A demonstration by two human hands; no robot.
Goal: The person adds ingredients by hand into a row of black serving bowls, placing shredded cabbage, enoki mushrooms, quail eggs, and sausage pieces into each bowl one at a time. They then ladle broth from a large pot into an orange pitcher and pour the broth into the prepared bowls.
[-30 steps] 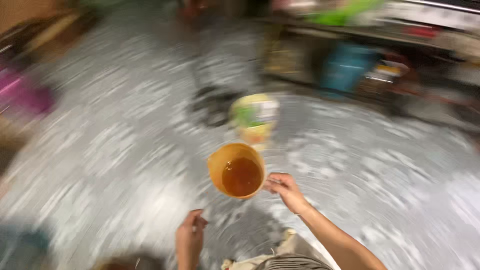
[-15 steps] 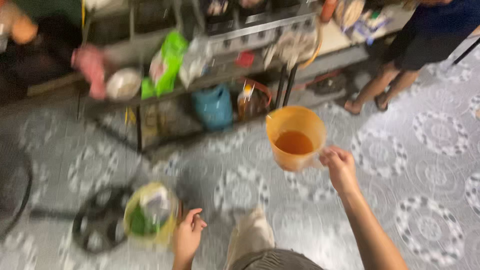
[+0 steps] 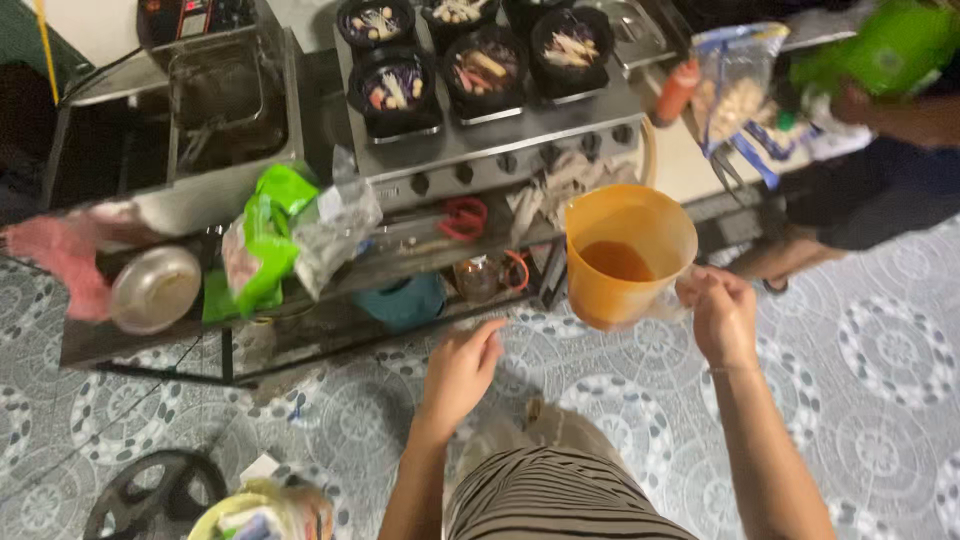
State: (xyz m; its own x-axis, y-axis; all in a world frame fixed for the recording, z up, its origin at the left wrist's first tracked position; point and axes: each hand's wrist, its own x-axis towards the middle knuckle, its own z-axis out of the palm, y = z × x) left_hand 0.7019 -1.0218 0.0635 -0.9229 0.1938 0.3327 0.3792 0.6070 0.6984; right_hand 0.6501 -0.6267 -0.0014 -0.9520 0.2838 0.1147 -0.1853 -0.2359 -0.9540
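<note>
The right hand (image 3: pixel 722 315) is closed around the handle of an orange plastic jug (image 3: pixel 625 255) and holds it upright in the air, in front of the metal stove table (image 3: pixel 480 140). Brown liquid lies in the bottom of the jug. The left hand (image 3: pixel 462 368) holds nothing; its grip is released, with the fingers loosely bent, and it hangs above the patterned grey floor tiles (image 3: pixel 880 370), near the lower shelf (image 3: pixel 400 255). On top of the table stand black pots (image 3: pixel 470 60) with cut vegetables. On the shelf lie red scissors (image 3: pixel 463 217), a green plastic bag (image 3: pixel 268 240) and a round metal bowl (image 3: pixel 155 288). Another person (image 3: pixel 880 150) in dark shorts stands at the right, beside the table.
</note>
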